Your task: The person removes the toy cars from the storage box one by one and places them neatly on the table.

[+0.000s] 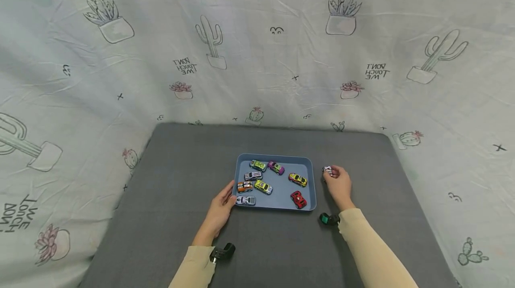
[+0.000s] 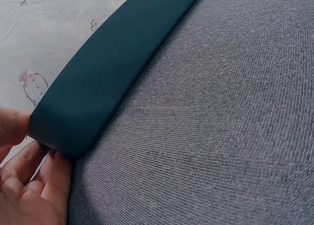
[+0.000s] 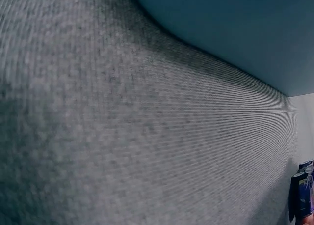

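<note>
With the left hand (image 1: pixel 219 207) gripping the tray (image 1: pixel 277 198) by its near-left corner, the right hand (image 1: pixel 339 187) does best pinching the toy car (image 1: pixel 327 169) lightly, just past the right edge, though whether that car is lifted I can't quite tell.

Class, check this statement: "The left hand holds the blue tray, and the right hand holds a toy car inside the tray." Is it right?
Not quite: the car's place is wrong. The head view shows the left hand holding the blue tray, and the right hand holding a toy car outside the tray, to its right.
</note>
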`<state>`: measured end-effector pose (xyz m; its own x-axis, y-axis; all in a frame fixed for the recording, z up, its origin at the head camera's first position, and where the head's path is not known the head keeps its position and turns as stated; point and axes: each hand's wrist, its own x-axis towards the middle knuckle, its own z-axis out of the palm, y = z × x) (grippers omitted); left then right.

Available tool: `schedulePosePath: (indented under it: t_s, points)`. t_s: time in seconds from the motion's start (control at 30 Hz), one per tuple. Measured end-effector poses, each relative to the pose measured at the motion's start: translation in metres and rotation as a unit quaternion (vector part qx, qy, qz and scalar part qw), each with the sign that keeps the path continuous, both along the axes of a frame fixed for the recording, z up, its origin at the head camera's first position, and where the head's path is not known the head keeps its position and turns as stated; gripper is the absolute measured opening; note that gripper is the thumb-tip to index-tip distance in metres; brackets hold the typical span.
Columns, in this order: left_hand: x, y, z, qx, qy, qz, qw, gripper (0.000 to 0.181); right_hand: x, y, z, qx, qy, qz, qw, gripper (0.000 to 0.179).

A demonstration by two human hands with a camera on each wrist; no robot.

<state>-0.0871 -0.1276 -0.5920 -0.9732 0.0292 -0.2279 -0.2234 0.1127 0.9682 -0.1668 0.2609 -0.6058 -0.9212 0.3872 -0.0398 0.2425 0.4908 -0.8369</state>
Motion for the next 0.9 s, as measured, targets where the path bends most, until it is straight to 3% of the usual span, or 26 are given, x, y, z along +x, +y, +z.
schedulePosePath:
  t_s: [0.37,0.57,0.9]
  points:
    - [-0.001,-0.001,-0.004,0.003,0.0,0.0,1.0,0.05,0.004,0.004,0.005,-0.008,0.008,0.013,0.9999,0.043]
    - [-0.001,-0.001,-0.004,-0.001,0.002,0.0,1.0,0.051,0.008,-0.002,0.018,0.009,0.04,0.031,0.9987,0.047]
    - [-0.002,-0.001,-0.005,0.003,0.007,-0.006,1.0,0.051,0.028,-0.032,0.035,0.042,0.097,0.093,0.99,0.053]
